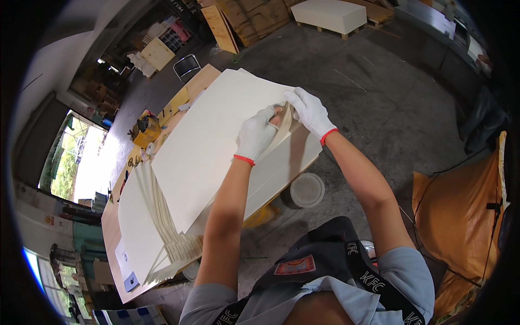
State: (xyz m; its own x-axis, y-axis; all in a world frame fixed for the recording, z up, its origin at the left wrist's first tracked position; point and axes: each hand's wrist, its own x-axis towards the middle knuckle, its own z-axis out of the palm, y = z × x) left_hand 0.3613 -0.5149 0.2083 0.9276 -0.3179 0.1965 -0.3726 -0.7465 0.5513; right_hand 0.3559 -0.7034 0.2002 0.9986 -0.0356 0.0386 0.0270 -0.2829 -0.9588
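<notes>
Both white-gloved hands meet at the far right edge of the big stack of cream-coloured paper sheets [216, 135], which lies on the long wooden counter [111, 227]. The left hand [255, 135] has its fingers closed in a pinch on a few lifted sheet edges, curling them upward. The right hand [310, 111] rests just beyond, fingers curved down over that same raised edge, touching it. So the sheets lie directly under and to the left of both hands, their long axis running from the near-left end of the counter away toward the far right. The left hand looks the nearer to the gripped corner. Down at the near end, a fanned-out pile of cream sheets [162, 227] spreads like steps. A yellow tool [146, 130] sits on the counter's far left side, and a round white bucket lid [307, 189] lies on the grey floor below.
</notes>
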